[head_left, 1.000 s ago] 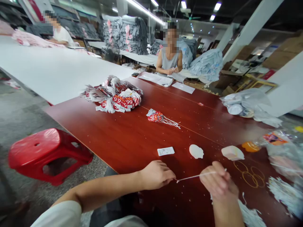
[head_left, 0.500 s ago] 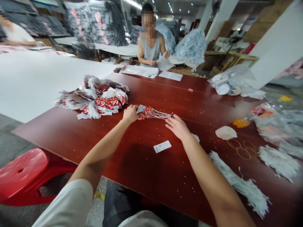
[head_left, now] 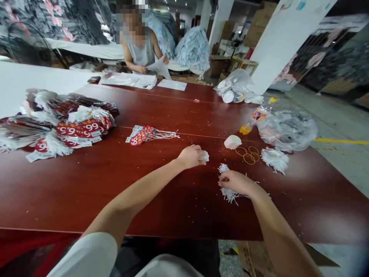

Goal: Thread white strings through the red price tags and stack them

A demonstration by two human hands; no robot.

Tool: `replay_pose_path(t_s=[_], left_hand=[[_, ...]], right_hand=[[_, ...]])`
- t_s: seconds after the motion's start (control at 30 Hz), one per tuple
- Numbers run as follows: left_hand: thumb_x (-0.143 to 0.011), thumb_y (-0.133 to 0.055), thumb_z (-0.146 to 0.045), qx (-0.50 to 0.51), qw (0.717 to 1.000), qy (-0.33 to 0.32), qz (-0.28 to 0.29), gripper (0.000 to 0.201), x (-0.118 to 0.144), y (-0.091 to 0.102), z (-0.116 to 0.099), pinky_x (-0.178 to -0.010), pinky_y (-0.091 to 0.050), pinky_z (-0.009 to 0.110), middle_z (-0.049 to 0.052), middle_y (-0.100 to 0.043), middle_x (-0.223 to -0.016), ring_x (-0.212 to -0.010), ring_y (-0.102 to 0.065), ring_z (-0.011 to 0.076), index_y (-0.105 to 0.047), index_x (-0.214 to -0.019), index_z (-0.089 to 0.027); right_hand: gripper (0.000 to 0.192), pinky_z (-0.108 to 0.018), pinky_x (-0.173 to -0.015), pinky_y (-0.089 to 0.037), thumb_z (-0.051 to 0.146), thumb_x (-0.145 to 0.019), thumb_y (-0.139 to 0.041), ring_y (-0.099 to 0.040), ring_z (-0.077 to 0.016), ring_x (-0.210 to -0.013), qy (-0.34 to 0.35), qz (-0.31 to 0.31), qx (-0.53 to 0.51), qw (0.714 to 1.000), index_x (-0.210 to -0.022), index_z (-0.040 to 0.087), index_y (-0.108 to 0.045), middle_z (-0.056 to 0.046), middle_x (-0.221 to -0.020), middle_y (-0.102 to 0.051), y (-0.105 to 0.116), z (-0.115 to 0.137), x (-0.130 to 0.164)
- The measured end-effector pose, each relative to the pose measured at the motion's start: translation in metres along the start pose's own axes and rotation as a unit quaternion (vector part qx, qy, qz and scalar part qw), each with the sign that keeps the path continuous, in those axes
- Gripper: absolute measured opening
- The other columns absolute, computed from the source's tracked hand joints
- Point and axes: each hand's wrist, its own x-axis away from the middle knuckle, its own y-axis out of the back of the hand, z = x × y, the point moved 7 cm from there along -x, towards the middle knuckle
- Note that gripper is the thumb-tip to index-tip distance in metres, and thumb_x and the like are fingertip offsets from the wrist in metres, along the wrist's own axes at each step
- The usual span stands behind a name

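My left hand (head_left: 190, 156) rests on the dark red table (head_left: 161, 192) with its fingers closed on a small white paper tag (head_left: 204, 156). My right hand (head_left: 235, 182) lies on a bundle of white strings (head_left: 227, 192) and pinches into it. A small bunch of red "99" tags with white strings (head_left: 143, 134) lies farther out, apart from both hands. A large heap of the same red tags (head_left: 60, 123) covers the table's left side.
A white oval tag stack (head_left: 232, 142), yellow rubber bands (head_left: 249, 154), a second string bundle (head_left: 275, 159), a clear plastic bag (head_left: 286, 129) and an orange bottle (head_left: 248, 126) lie at right. A person (head_left: 140, 48) handles paper at the far end.
Both hands drew back from the small bunch of red tags toward me. My left hand now holds a white tag and my right hand is on the string bundle. My view swung right.
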Motion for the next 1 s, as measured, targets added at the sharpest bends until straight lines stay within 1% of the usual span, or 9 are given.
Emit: replay_pose_path(t_s=[0.1, 0.17, 0.3, 0.43, 0.57, 0.67, 0.8, 0.93, 1.0], left_hand=[[-0.083, -0.076, -0.045, 0.026, 0.999, 0.012, 0.037, 0.022, -0.01, -0.006, 0.007, -0.083, -0.051, 0.027, -0.001, -0.066, -0.103, -0.092, -0.064, 0.0169, -0.074, -0.096, -0.028], [-0.091, -0.066, -0.042, 0.012, 0.999, 0.001, 0.034, 0.015, -0.009, -0.006, 0.003, -0.08, -0.05, 0.026, -0.002, -0.067, -0.1, -0.088, -0.064, 0.0146, -0.075, -0.096, -0.031], [-0.093, -0.06, -0.036, -0.065, 0.998, 0.008, -0.001, 0.018, -0.008, -0.003, -0.014, -0.089, -0.048, 0.032, 0.001, -0.069, -0.095, -0.091, -0.065, 0.0181, -0.075, -0.089, -0.027], [-0.086, -0.068, -0.035, 0.017, 0.997, 0.057, 0.049, 0.011, -0.011, -0.005, -0.009, -0.084, -0.05, 0.026, -0.004, -0.072, -0.102, -0.09, -0.066, 0.0161, -0.076, -0.093, -0.032], [-0.089, -0.065, -0.035, 0.06, 0.99, 0.051, 0.114, 0.015, -0.015, -0.005, -0.004, -0.074, -0.051, 0.021, -0.008, -0.075, -0.096, -0.083, -0.068, 0.0135, -0.077, -0.099, -0.034], [-0.09, -0.063, -0.03, -0.016, 0.997, 0.052, 0.062, 0.014, -0.018, -0.001, -0.015, -0.083, -0.051, 0.031, 0.0, -0.074, -0.095, -0.088, -0.067, 0.0197, -0.076, -0.092, -0.026], [-0.091, -0.062, -0.027, -0.067, 0.995, 0.058, -0.038, 0.012, 0.0, 0.006, -0.035, -0.095, -0.046, 0.045, 0.012, -0.069, -0.105, -0.106, -0.061, 0.0289, -0.07, -0.091, -0.018], [-0.094, -0.059, -0.024, -0.009, 0.984, 0.055, -0.171, 0.007, 0.061, 0.033, -0.036, -0.085, -0.051, 0.033, 0.002, -0.071, -0.098, -0.091, -0.065, 0.0184, -0.065, -0.096, -0.022], [-0.095, -0.059, -0.024, 0.04, 0.975, 0.084, -0.2, 0.009, 0.095, 0.042, -0.028, -0.077, -0.052, 0.028, -0.001, -0.072, -0.098, -0.085, -0.066, 0.0143, -0.063, -0.103, -0.025]], right_hand=[[0.022, -0.026, -0.06, -0.041, 0.041, -0.086, -0.06, -0.062, -0.0175, -0.068, 0.043, 0.02, -0.099, 0.994, -0.088, 0.021, -0.07, -0.003, -0.08, -0.069, 0.0, -0.004, 0.003], [0.027, -0.026, -0.061, -0.042, 0.044, -0.089, -0.057, -0.059, -0.0164, -0.067, 0.064, -0.002, -0.139, 0.988, -0.089, 0.02, -0.07, -0.002, -0.078, -0.068, 0.008, -0.002, 0.008], [0.027, -0.025, -0.059, -0.039, 0.046, -0.088, -0.06, -0.056, -0.0144, -0.065, 0.108, -0.034, -0.141, 0.984, -0.089, 0.022, -0.072, -0.001, -0.078, -0.066, 0.022, 0.037, 0.019], [0.022, -0.024, -0.055, -0.037, 0.043, -0.082, -0.069, -0.056, -0.013, -0.062, 0.207, 0.097, -0.122, 0.966, -0.089, 0.023, -0.074, 0.001, -0.076, -0.068, -0.006, 0.104, 0.019], [0.021, -0.024, -0.064, -0.045, 0.039, -0.084, -0.067, -0.061, -0.0149, -0.07, 0.271, 0.144, -0.178, 0.935, -0.089, 0.02, -0.074, 0.0, -0.081, -0.072, -0.035, 0.131, 0.012], [0.024, -0.025, -0.068, -0.047, 0.041, -0.088, -0.063, -0.065, -0.0165, -0.074, 0.278, 0.144, -0.244, 0.918, -0.09, 0.019, -0.073, -0.001, -0.082, -0.073, -0.045, 0.127, 0.006], [0.022, -0.025, -0.064, -0.045, 0.038, -0.082, -0.07, -0.062, -0.0167, -0.07, 0.248, 0.047, -0.253, 0.934, -0.086, 0.017, -0.072, -0.002, -0.081, -0.072, -0.036, 0.111, -0.004], [0.021, -0.025, -0.068, -0.044, 0.038, -0.09, -0.061, -0.062, -0.0169, -0.075, 0.25, -0.07, -0.231, 0.938, -0.087, 0.019, -0.069, -0.001, -0.083, -0.071, -0.017, 0.107, -0.002], [0.024, -0.026, -0.07, -0.042, 0.038, -0.095, -0.053, -0.062, -0.0168, -0.074, 0.252, -0.13, -0.19, 0.94, -0.087, 0.021, -0.069, -0.001, -0.083, -0.071, -0.011, 0.109, 0.002]])
